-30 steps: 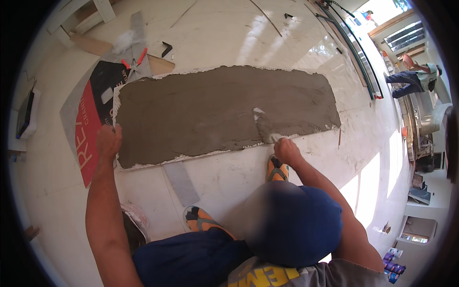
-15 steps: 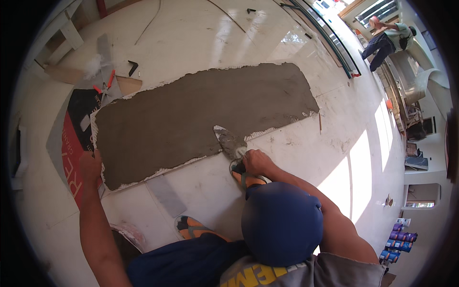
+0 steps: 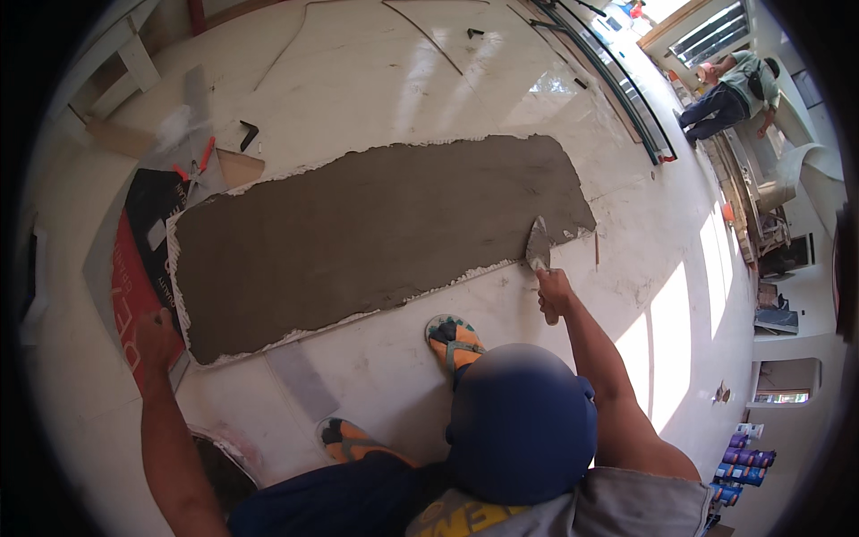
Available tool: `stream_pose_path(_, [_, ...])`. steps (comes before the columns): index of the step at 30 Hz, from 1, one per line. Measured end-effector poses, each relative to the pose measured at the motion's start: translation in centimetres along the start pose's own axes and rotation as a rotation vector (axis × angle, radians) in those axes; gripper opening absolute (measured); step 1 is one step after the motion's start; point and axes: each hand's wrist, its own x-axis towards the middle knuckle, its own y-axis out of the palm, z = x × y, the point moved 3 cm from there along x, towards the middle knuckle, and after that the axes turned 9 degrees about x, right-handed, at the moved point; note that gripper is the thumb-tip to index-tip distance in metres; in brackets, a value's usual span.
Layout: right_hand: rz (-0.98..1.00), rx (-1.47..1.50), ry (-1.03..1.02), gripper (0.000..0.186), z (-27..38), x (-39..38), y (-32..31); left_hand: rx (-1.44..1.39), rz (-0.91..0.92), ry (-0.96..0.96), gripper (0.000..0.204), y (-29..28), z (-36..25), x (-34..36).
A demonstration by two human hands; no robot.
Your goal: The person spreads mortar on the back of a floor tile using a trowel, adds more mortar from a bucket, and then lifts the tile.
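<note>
A long slab [image 3: 394,309], its pale edges showing, lies on the floor under a coat of smooth grey-brown mortar [image 3: 367,242]. My right hand [image 3: 555,291] grips the handle of a pointed trowel [image 3: 539,243] smeared with mortar. The blade points away from me over the slab's near edge, toward the right end. My left hand [image 3: 159,338] is down at the slab's left short edge, fingers curled in. Whether it grips the edge is hidden. Below that hand is a red and black printed sheet or bag [image 3: 134,286].
Red-handled pliers [image 3: 199,163] and a black angle piece [image 3: 250,135] lie past the slab's left end. My sandalled foot [image 3: 455,340] stands close to the near edge. Dark metal frames [image 3: 617,85] lie far right; another person [image 3: 729,94] stands beyond. Paint cans [image 3: 743,461] sit at right.
My right hand has carried the trowel rightward along the near edge, from the middle to near the right end. My left hand has shifted toward the slab's near left corner. The other person has changed posture.
</note>
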Motion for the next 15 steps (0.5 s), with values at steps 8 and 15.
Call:
stream_pose_path(8, [0.659, -0.403, -0.328, 0.040, 8.7, -9.3, 21.9, 0.095, -0.052, -0.091, 0.043, -3.0, -0.4, -0.8])
stream_pose_path(15, [1.128, -1.031, -0.790, 0.037, 13.8, -20.5, 35.4, 0.024, -0.134, -0.199, 0.043, -4.5, 1.9, -2.3])
